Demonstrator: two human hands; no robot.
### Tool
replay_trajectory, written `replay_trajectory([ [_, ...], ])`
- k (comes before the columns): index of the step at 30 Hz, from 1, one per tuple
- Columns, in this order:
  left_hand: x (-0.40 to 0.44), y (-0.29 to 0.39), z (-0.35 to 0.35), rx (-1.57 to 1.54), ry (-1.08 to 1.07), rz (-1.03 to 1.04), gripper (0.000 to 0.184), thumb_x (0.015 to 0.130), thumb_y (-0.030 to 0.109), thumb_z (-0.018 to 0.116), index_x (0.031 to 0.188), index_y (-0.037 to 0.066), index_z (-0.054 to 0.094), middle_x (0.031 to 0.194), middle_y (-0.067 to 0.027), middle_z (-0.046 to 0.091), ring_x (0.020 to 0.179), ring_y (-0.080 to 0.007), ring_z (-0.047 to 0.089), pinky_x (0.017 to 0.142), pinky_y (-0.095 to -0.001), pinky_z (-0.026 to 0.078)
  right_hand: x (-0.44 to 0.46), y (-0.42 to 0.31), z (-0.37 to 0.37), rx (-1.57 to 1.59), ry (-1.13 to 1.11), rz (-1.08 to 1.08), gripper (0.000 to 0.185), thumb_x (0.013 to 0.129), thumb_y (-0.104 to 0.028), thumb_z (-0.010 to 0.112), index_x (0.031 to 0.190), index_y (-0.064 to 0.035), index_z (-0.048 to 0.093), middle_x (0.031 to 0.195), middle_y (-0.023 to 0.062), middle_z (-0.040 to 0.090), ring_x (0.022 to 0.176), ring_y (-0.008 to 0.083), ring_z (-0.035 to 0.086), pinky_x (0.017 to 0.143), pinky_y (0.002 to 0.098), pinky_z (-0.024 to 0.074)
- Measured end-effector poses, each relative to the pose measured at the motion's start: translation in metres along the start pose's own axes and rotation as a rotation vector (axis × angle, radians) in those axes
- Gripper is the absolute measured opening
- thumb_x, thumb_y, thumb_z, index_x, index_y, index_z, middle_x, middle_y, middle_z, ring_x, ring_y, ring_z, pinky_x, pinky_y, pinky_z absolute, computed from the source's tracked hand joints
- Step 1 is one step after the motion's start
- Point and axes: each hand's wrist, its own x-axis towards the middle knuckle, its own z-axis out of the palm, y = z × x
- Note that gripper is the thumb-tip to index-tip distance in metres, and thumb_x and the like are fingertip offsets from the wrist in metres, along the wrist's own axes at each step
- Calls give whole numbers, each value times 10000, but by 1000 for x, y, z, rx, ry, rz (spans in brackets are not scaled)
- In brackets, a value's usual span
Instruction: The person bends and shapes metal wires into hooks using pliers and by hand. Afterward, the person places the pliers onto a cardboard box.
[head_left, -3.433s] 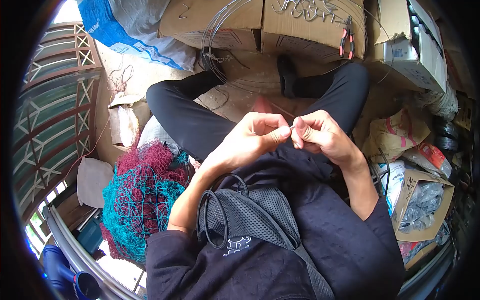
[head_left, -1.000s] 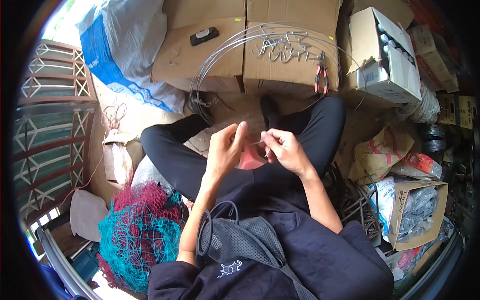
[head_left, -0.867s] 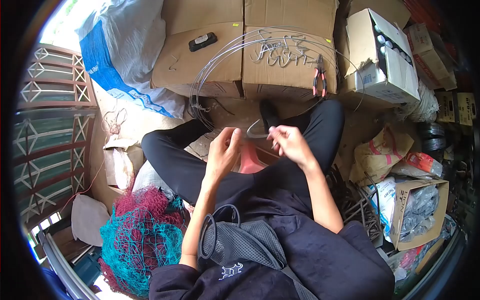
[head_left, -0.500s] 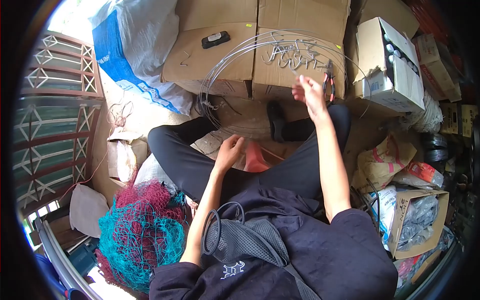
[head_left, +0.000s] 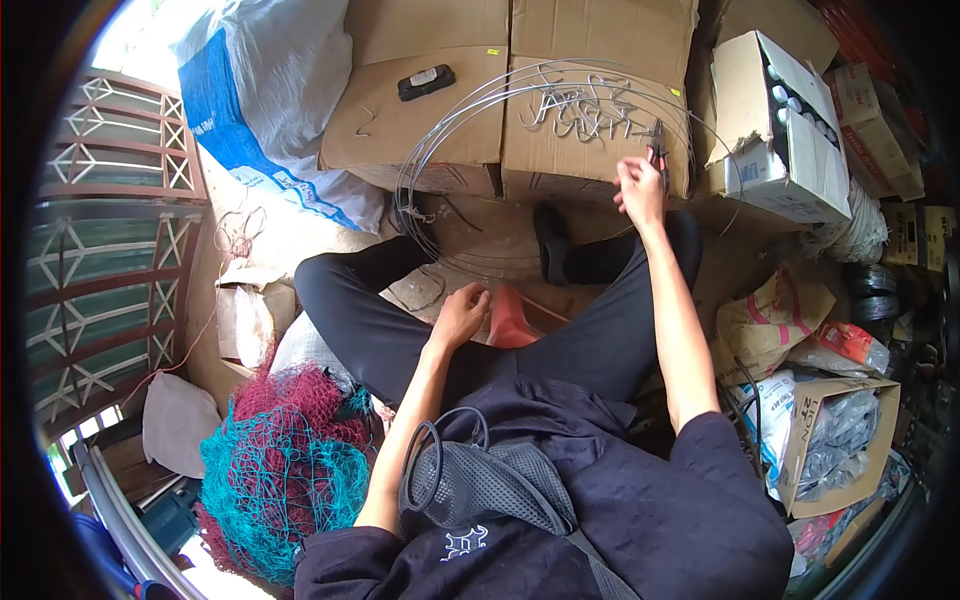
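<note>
My right hand (head_left: 641, 192) is over the handles of the pliers (head_left: 656, 142) on the cardboard, its fingers bent around them; the palm side is hidden. The pliers' dark jaws point away from me. Just left of them lies a pile of bent wire hooks (head_left: 585, 112). Large loops of grey wire (head_left: 440, 130) curve around this pile and hang over the box edge. Low between my legs, my left hand (head_left: 462, 315) rests with its fingers loosely curled, and I see nothing in it. A reddish object (head_left: 511, 318) is close beside that hand.
Cardboard boxes (head_left: 420, 140) form the work surface, carrying a black case (head_left: 426, 82) and one separate bent wire (head_left: 366, 122). An open carton of bottles (head_left: 790, 150) stands at right. Teal and maroon netting (head_left: 290, 460) is at my left, near a metal gate (head_left: 110, 260).
My right hand has moved right and slightly down, from beside the hooks to the pliers' handles. A small piece by its fingertips is no longer visible there. My left hand stays nearly still.
</note>
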Motion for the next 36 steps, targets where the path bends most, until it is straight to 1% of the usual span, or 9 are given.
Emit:
replay_trajectory([
  [4, 2, -3, 1, 24, 12, 0, 356, 1012, 305, 570, 1098, -25, 673, 874, -135, 733, 727, -191, 704, 702, -339, 543, 59, 4, 37, -65, 71, 20, 316, 960, -312, 680, 1097, -28, 682, 832, 133, 760, 518, 162, 683, 482, 297, 550],
  [8, 1, -14, 4, 55, 35, 7, 359, 1010, 311, 571, 1084, -26, 672, 881, -138, 739, 731, -194, 706, 710, -339, 545, 96, 18, 53, -277, 86, 28, 284, 928, -274, 717, 999, -2, 671, 656, 43, 678, 472, 142, 645, 393, 302, 518],
  [11, -1, -17, 5, 57, 44, 18, 365, 1007, 318, 573, 1084, -25, 674, 882, -137, 738, 730, -191, 704, 718, -337, 545, 92, 6, 50, -311, 4, 54, 251, 918, -248, 727, 920, -5, 664, 674, 54, 694, 492, 141, 660, 393, 303, 525],
  [14, 0, -12, 4, 49, 31, 16, 364, 1005, 315, 571, 1089, -24, 674, 877, -132, 732, 729, -189, 700, 721, -336, 540, 75, -4, 45, -210, 57, 22, 250, 943, -209, 711, 989, 26, 637, 772, 106, 729, 585, 162, 709, 453, 296, 564],
  [17, -4, 0, 0, 19, -2, -7, 363, 1004, 310, 568, 1093, -26, 673, 870, -127, 727, 733, -186, 697, 723, -335, 535, 51, -13, 30, 276, 93, -75, 249, 988, -161, 663, 1083, 58, 591, 909, 160, 746, 702, 196, 746, 535, 292, 599],
  [18, -4, 1, 0, 10, -7, -9, 363, 1004, 309, 567, 1094, -27, 672, 868, -125, 725, 735, -185, 696, 724, -335, 534, 44, -19, 23, 233, 84, -112, 239, 1030, -126, 599, 1168, 64, 549, 1006, 178, 741, 797, 232, 761, 615, 295, 616],
  [21, -4, 5, -1, 7, -12, -9, 365, 1007, 309, 566, 1094, -30, 669, 863, -124, 723, 741, -182, 693, 724, -334, 531, 14, -32, 9, 252, 204, -218, 227, 1050, -125, 566, 1180, 60, 557, 1009, 169, 745, 843, 243, 765, 639, 296, 618],
  [25, -2, 1, 1, -25, 11, 10, 362, 1015, 304, 568, 1096, -35, 663, 856, -130, 720, 745, -179, 688, 723, -337, 530, -11, -24, -1, 424, 119, -129, 274, 1075, -171, 555, 1238, 50, 552, 1121, 167, 722, 994, 252, 748, 753, 291, 614],
  [36, -3, 9, -3, -53, -16, -6, 368, 1023, 300, 565, 1115, -44, 660, 877, -160, 728, 772, -211, 710, 736, -346, 538, -63, -37, 21, 629, -147, 28, 333, 1069, -206, 561, 1306, 28, 571, 1094, 177, 732, 913, 253, 764, 728, 291, 598],
])
